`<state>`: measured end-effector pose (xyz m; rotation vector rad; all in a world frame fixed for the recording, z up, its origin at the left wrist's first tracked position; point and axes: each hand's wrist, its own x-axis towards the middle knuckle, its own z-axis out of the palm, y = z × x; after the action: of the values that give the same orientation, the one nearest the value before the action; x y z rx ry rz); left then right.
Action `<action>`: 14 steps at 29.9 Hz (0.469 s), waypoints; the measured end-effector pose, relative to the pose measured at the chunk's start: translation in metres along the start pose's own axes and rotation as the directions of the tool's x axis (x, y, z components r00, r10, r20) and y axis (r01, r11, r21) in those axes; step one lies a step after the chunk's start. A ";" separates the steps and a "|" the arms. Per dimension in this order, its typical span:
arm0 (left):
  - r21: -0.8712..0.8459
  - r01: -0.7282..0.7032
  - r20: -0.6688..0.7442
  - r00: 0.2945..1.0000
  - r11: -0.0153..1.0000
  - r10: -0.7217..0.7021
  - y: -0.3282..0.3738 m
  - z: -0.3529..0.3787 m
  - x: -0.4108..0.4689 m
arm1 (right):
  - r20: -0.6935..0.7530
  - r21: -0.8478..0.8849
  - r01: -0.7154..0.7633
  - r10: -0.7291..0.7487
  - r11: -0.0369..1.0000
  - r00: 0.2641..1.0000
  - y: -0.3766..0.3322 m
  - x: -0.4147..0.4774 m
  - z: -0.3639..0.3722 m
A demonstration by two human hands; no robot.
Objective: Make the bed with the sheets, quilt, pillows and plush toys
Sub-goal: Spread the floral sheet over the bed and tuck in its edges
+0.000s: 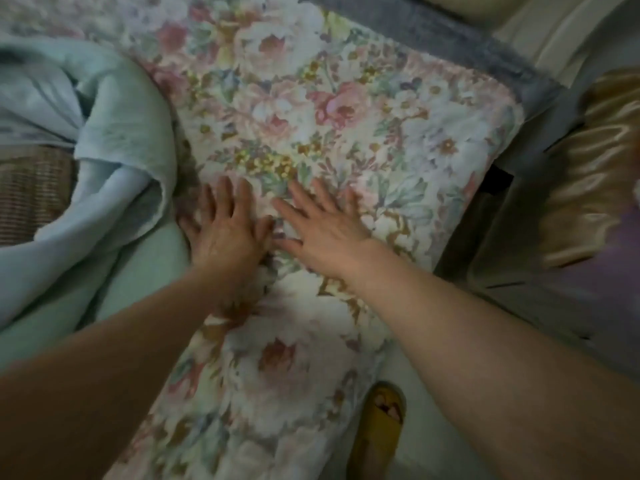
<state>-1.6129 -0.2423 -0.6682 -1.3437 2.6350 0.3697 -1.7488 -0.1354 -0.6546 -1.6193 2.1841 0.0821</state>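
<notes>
Both arms reach forward over the bed (pixel 145 289), which has flat pale green cloth on it here. The left hand (pixel 228 226) lies flat on the thick flowery quilt (pixel 311 98), palm down, fingers straight and a little apart. The right hand (pixel 325 233) lies flat just beside it, also palm down, with its fingers spread wider. Both hands press on the quilt and do not pinch or grab it. The thumbs point toward each other and nearly meet. Both forearms are bare and come in from the bottom corners of the view.

The quilt covers the middle of the bed. It hangs over the near edge of the bed, below the hands. Its rounded far corner sits near the right corner of the bed, with a fuzzy grey-blue strip (pixel 450 39) running along the far side of it. Most of the quilt past the fingers is flat and open.

A crumpled pale blue sheet (pixel 114 133) is heaped on the left side of the bed, touching the quilt's left edge, close to the left hand. A brown striped cloth (pixel 31 195) peeks out under it.

Past the quilt's right edge is a dark gap, then a shiny gold satin pillow (pixel 595 168). A foot in a yellow slipper (pixel 381 427) stands on the pale floor (pixel 433 455) by the hanging quilt.
</notes>
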 end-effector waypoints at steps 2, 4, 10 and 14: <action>0.062 -0.089 0.031 0.996 0.994 0.087 -0.011 0.013 -0.012 | 0.025 -0.060 -0.166 0.168 0.984 0.986 0.020 -0.004 0.010; 0.091 -0.226 0.094 0.971 0.970 0.218 -0.014 0.023 -0.039 | 0.045 -0.070 -0.440 0.444 0.895 0.895 0.028 -0.006 0.005; -0.028 -0.505 0.257 0.830 0.862 0.495 -0.016 0.014 -0.110 | 0.121 -0.111 -0.115 0.129 0.987 0.984 -0.058 -0.029 0.002; -0.038 -0.573 0.009 0.819 0.819 0.574 -0.035 -0.028 -0.099 | 0.145 -0.066 -0.210 0.217 0.976 0.965 -0.096 -0.020 -0.019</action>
<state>-1.5281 -0.1938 -0.6211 -0.5009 2.9782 0.4938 -1.6605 -0.1533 -0.6110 -1.3493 2.2449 0.3145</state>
